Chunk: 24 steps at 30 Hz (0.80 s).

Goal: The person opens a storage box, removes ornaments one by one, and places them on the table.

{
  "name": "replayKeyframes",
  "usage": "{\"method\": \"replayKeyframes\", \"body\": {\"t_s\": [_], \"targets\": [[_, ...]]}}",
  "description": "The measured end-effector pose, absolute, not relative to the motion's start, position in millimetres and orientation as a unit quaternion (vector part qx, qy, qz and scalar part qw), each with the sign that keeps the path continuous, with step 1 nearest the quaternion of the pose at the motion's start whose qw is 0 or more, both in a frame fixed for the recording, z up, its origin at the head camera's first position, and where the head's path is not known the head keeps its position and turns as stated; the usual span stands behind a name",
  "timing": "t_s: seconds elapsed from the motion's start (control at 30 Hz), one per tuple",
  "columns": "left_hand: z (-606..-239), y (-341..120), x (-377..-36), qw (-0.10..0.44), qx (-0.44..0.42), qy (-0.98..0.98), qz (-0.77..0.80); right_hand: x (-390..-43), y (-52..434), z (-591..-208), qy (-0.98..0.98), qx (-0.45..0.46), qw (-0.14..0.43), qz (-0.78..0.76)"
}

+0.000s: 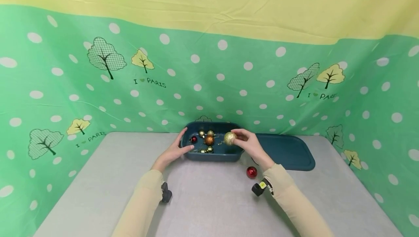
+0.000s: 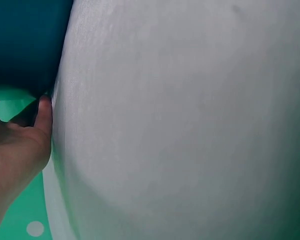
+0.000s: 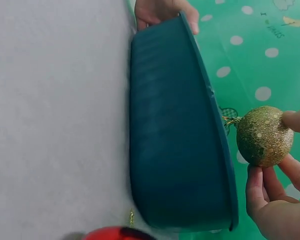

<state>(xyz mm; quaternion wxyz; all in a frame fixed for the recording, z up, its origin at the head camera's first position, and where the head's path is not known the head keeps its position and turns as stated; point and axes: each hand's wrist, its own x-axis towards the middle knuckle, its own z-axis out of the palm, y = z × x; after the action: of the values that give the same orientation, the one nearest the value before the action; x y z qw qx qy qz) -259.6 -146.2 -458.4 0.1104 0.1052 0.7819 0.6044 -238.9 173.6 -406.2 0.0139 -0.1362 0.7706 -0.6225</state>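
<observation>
My right hand (image 1: 250,144) pinches a gold glitter Christmas ball (image 1: 230,138) between thumb and fingers, over the right end of a dark blue box (image 1: 212,157). In the right wrist view the gold ball (image 3: 265,136) shows its cap and loop pointing at the box rim. My left hand (image 1: 173,152) grips the box's left end, thumb over the rim and fingers along the outside. Inside the box lie an orange-brown ball (image 1: 209,140), a small dark red ball (image 1: 194,139) and several small gold balls (image 1: 210,134).
A red shiny ball (image 1: 251,172) lies on the grey table (image 1: 209,200) below my right wrist. To the right of the box lies a flat blue lid (image 1: 288,153), partly behind my right hand. A green and yellow printed cloth (image 1: 209,73) hangs behind the table.
</observation>
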Motion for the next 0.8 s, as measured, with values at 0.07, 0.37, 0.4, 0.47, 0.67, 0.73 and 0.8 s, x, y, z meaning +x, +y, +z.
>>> {"method": "replayKeyframes", "body": {"t_s": [0.07,0.37,0.4,0.47,0.67,0.73,0.8], "targets": [[-460.2,-146.4,-259.9,0.106,0.104,0.787,0.599,-233.5,176.9,-406.3,0.770,-0.137,0.019,-0.622],[-461.7,-146.4,-263.2,0.101,0.103,0.789,0.598,-210.8,188.4,-409.4,0.773,-0.138,0.018,-0.619],[-461.4,-146.4,-263.2,0.102,0.101,0.790,0.596,-209.3,189.3,-410.2,0.776,-0.136,0.018,-0.616],[-461.0,-146.3,-263.2,0.103,0.102,0.792,0.592,-206.3,191.6,-410.9,0.777,-0.134,0.020,-0.615],[-457.6,-146.1,-262.2,0.118,0.103,0.784,0.601,-198.3,202.4,-409.9,0.766,-0.144,0.022,-0.627],[-451.3,-146.0,-258.5,0.125,0.101,0.779,0.606,-196.5,207.1,-409.7,0.764,-0.146,0.024,-0.628],[-443.1,-145.8,-253.2,0.131,0.103,0.777,0.607,-194.9,212.9,-410.1,0.766,-0.147,0.024,-0.625]]}}
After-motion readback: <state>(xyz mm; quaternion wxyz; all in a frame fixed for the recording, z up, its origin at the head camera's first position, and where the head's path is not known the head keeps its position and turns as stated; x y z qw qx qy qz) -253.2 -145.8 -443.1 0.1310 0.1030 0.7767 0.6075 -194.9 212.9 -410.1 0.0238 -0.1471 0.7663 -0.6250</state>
